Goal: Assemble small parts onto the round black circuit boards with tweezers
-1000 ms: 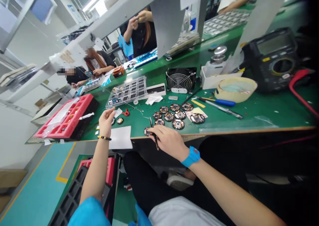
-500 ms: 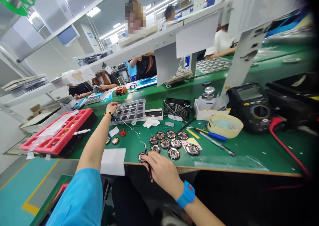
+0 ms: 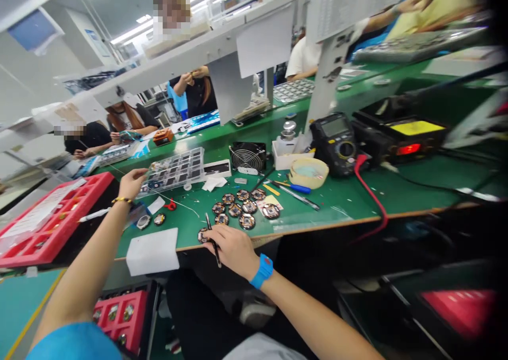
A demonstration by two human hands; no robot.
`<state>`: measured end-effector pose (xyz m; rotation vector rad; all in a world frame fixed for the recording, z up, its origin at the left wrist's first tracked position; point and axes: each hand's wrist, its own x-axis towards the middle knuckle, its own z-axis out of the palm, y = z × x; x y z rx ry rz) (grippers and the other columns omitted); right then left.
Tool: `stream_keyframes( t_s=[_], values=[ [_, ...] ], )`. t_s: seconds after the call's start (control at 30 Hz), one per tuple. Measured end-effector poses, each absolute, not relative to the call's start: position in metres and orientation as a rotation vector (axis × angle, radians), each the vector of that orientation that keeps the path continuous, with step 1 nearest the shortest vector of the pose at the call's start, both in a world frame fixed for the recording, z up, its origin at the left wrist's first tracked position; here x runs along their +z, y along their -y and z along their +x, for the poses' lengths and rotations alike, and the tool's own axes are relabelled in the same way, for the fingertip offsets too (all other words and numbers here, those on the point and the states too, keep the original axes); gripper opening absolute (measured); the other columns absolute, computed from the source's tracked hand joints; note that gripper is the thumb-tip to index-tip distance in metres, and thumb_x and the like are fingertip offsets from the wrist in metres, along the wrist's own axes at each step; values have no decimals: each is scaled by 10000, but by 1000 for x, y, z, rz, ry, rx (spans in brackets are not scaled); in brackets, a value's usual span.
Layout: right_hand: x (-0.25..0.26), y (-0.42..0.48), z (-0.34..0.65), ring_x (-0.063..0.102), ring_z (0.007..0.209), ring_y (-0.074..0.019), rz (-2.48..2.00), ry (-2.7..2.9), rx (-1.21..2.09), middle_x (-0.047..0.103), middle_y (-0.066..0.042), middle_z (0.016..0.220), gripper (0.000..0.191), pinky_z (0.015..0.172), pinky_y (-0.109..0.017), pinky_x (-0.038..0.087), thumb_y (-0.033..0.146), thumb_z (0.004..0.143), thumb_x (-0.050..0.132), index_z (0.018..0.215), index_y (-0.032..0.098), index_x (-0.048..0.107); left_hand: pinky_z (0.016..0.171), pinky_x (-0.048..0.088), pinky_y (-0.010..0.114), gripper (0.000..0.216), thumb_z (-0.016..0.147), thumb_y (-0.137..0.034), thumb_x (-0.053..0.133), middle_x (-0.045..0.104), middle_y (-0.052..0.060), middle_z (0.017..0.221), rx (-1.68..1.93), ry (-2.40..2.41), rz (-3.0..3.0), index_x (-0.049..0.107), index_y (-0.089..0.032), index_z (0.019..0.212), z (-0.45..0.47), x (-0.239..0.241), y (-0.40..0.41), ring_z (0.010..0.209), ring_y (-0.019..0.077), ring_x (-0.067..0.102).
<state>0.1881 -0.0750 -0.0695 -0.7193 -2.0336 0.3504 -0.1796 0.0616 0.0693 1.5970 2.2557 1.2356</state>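
Observation:
My right hand (image 3: 230,246) rests on the front edge of the green bench (image 3: 341,196), closed on black tweezers (image 3: 212,238) whose tips point at a round circuit board (image 3: 203,236) by the edge. My left hand (image 3: 133,182) is stretched far forward to the left end of a clear compartment tray (image 3: 174,170) of small dark parts; its fingers are pinched, and a thin wire (image 3: 174,201) runs from it. Several more round boards (image 3: 240,209) lie in a cluster just beyond my right hand.
A red tray (image 3: 39,225) sits at the left, a white pad (image 3: 153,251) overhangs the front edge, and a second red tray (image 3: 119,317) is below. A small fan (image 3: 246,158), tape roll (image 3: 307,172), multimeter (image 3: 335,143) with red lead (image 3: 371,193) stand behind. Other people work at benches beyond.
My left hand has gone from near the bench's front edge forward to the clear compartment tray. My right hand has kept the tweezers at the same board. The view has swung up and right.

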Motion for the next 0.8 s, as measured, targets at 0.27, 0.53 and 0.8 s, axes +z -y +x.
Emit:
stream_keyframes(
  t_s=[0.27,0.53,0.8],
  values=[
    [-54,80,256,713,1128,-215,-781,1749,358,773,-71,1133,180,1007,-371,577,323,995,680,1155,247,712,1126,501,449,246,787,-438,726,795,-142,1115,1208,-2223,1610,754,-377,1024,-188,45,61,1158,252,708],
    [-70,35,356,736,1021,-299,-1422,1671,209,790,-79,1122,294,873,-417,560,459,965,643,1143,236,718,1036,535,464,447,800,-605,687,788,74,1182,1044,-2087,1892,767,-272,1088,-156,18,110,1064,317,725],
    [-77,37,346,747,1017,-321,-1472,1566,179,789,-103,1153,454,823,-410,552,588,933,626,1216,245,717,1126,428,524,357,794,-453,753,759,154,1122,1004,-2110,2130,759,-221,1065,-146,-13,83,1178,383,631]
  ],
)
